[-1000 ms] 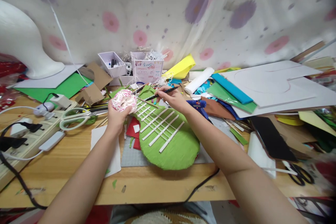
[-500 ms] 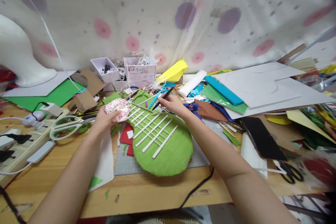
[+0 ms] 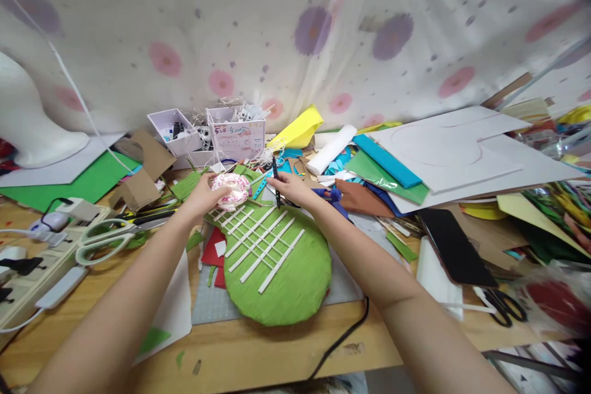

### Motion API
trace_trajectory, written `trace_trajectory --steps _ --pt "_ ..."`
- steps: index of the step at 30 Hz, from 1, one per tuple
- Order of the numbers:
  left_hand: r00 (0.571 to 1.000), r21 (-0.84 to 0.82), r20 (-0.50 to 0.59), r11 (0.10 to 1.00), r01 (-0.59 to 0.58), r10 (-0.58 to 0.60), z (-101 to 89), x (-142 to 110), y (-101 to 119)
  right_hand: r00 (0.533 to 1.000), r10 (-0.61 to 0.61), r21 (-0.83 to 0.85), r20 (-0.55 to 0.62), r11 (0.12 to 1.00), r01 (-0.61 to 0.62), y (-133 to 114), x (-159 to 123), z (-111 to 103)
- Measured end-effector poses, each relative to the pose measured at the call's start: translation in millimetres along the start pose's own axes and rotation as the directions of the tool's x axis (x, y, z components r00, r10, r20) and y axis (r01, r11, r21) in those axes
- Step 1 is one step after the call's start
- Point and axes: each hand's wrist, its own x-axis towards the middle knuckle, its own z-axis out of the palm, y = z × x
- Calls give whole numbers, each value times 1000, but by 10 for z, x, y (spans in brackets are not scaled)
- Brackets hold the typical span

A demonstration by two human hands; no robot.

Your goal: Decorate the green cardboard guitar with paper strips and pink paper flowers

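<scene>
My left hand is closed on a round, crumpled white piece with pink marks, raised at the narrow end of a green pear-shaped board. White strips criss-cross the board's upper left part. In my right hand is a slim black pen, now nearly upright, just right of the round piece. A small gap appears to separate the pen from that piece. Under the board lies a grey cutting mat, with red scraps at its left.
Large green-handled scissors and a power strip lie at left. Behind stand white boxes among paper scraps. To the right are a blue glue gun, white sheets, a phone and black-handled scissors.
My left hand has moved right with the round piece, closer to the pen. The pen has turned from slanted to nearly upright in my right hand. The whole view has shifted slightly.
</scene>
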Motion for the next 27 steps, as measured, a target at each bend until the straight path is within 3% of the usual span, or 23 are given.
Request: trace_trajectory --steps 3,7,9,12,17,24,27 --pt "988 95 1 983 -156 157 269 98 26 999 30 -61 -42 998 -32 -64 10 -54" --pt "968 334 188 916 -224 168 463 230 132 996 45 -173 -71 983 -56 -207 -6 -148" --pt "953 435 197 850 -296 232 422 346 184 996 62 -272 -70 959 -79 -279 -7 -188" --pt "938 574 73 755 -316 338 264 567 199 996 88 -447 -11 890 -84 -347 39 -210" --pt "974 758 82 621 -199 212 114 830 96 973 173 -620 154 784 -42 -350 230 -129" --pt "975 774 51 608 -175 215 154 869 81 967 203 -631 156 774 -61 -295 393 -14" --pt "959 721 -5 666 -193 283 115 785 191 968 209 -630 141 773 -75 -259 410 -5"
